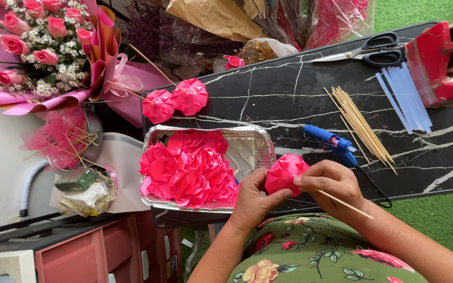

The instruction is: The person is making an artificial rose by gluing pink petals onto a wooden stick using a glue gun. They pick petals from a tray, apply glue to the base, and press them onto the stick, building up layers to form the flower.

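While both hands close — left hand, right hand — pink paper flower pinched.

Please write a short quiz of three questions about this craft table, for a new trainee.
1. True or false: the foil tray holds pink ribbon flowers.
2. What lies nearest the blue glue gun? A) scissors B) wooden skewers C) tape dispenser
3. What does the right hand hold with the left hand?

Key
1. True.
2. B, the wooden skewers.
3. A pink ribbon flower on a thin stick.
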